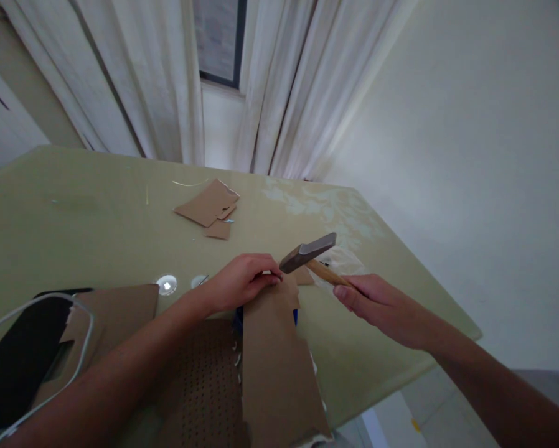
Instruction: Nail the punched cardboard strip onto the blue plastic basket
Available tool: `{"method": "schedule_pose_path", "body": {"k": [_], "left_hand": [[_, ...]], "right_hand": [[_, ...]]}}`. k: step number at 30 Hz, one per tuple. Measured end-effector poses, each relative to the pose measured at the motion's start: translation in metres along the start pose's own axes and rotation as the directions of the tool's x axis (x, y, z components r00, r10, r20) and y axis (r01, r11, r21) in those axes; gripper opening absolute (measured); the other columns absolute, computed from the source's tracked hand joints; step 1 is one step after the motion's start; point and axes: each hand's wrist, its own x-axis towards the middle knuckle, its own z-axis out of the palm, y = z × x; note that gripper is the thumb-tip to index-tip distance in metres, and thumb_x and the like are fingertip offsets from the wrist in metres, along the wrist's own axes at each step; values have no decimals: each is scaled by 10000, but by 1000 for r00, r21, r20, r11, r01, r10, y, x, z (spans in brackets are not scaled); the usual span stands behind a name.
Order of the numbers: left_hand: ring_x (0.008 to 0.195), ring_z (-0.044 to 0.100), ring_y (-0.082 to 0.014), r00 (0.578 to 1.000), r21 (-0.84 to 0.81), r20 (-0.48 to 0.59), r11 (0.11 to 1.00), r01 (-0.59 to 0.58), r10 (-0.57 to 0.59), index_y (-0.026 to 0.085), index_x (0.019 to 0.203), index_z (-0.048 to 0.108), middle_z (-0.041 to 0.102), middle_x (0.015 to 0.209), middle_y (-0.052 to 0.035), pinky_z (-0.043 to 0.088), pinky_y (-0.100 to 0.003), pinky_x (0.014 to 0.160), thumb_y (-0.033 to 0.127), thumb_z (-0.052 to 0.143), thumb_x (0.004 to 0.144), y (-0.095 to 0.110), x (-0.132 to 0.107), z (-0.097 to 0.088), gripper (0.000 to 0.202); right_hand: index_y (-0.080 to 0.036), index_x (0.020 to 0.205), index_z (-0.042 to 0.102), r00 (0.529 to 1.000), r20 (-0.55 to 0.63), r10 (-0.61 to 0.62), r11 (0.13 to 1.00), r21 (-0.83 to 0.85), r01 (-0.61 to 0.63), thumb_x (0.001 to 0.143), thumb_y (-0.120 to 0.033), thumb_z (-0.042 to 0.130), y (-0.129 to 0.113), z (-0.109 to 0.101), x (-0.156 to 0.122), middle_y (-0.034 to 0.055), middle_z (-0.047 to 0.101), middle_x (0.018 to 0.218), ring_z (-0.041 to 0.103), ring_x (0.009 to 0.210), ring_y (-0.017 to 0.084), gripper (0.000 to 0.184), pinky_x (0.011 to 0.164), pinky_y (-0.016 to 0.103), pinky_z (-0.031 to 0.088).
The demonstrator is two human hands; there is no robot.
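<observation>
My right hand [373, 302] grips the wooden handle of a hammer [310, 250]. The metal head hangs in the air just right of the fingertips of my left hand [246, 280]. Those fingertips are pinched together over the far end of a long cardboard strip [272, 358]; whatever sits between them is too small to make out. A blue object [239, 319] shows from beneath the strip, mostly hidden. To the strip's left lies a cardboard sheet [205, 367] punched with rows of small holes.
Torn cardboard pieces [209, 205] lie farther back on the table [97, 218]. Small round clear dishes [167, 285] sit left of my left hand. A black flat object [22, 367] and a white cable [90, 336] are at the left. Clear plastic [349, 258] lies behind the hammer.
</observation>
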Motion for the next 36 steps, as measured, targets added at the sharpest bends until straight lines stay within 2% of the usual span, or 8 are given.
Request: {"method": "schedule_pose_path", "body": {"k": [5,10,19,23,26,29,33,36], "left_hand": [[830,648,-170,1000,-3,11,1000,-27,27,187,939,729,698,929,-38,462,-263,775,168,594,1075,1,0,0,193],[837,647,-167,1000,-33,10,999,-21,22,182,928,725,692,944,-41,462,-256,771,175,599,1081,-1,-1,1,198],[961,679,-190,999,-91,-3,995,-52,52,185,978,761,704,1036,-68,513,-283,875,180,612,1083,-5,-2,3,183],[1013,679,-206,998,-88,-21,995,-54,52,194,1034,789,707,1065,-78,523,-309,919,191,618,1084,-7,-3,4,178],[1006,680,-201,999,-96,-22,994,-48,46,191,996,787,709,1062,-75,525,-306,912,200,636,1079,-7,-3,4,173],[1003,681,-197,999,-94,-23,995,-44,42,192,986,785,710,1054,-71,527,-300,906,193,636,1076,-6,-3,4,174],[1013,680,-208,999,-36,2,999,-39,39,193,972,780,712,1052,-73,530,-315,910,197,613,1079,-4,-2,4,199],[1028,678,-219,1000,8,8,1000,-29,29,193,972,787,720,1059,-78,529,-327,919,204,621,1077,-3,-2,3,197]], "right_hand": [[-237,781,556,999,28,-17,996,-85,19,1110,-733,421,-1,0,0,-7,553,717,522,674,179,610,643,312,369],[-241,762,510,999,33,-2,999,-38,3,1104,-753,412,1,1,-1,-13,513,706,486,657,171,623,625,307,353],[-233,765,521,999,33,-19,999,-37,20,1106,-770,391,2,-2,2,-15,523,703,470,644,161,649,627,307,352],[-221,777,577,998,50,-31,996,-80,35,1105,-768,411,7,-1,-2,-2,556,711,520,676,170,659,652,309,366],[-228,769,547,999,36,-32,999,34,31,1095,-783,432,10,0,-5,-25,504,674,480,625,148,654,612,293,359],[-245,746,476,999,13,39,988,148,-41,1081,-811,428,12,4,-4,-54,437,632,415,560,125,660,556,276,343],[-233,724,506,998,66,18,995,97,-24,1039,-859,460,17,5,3,-28,479,654,428,576,126,702,521,268,323],[-235,742,503,1000,16,4,989,151,-7,1049,-832,485,23,5,3,-50,433,625,380,533,115,671,487,265,283]]}}
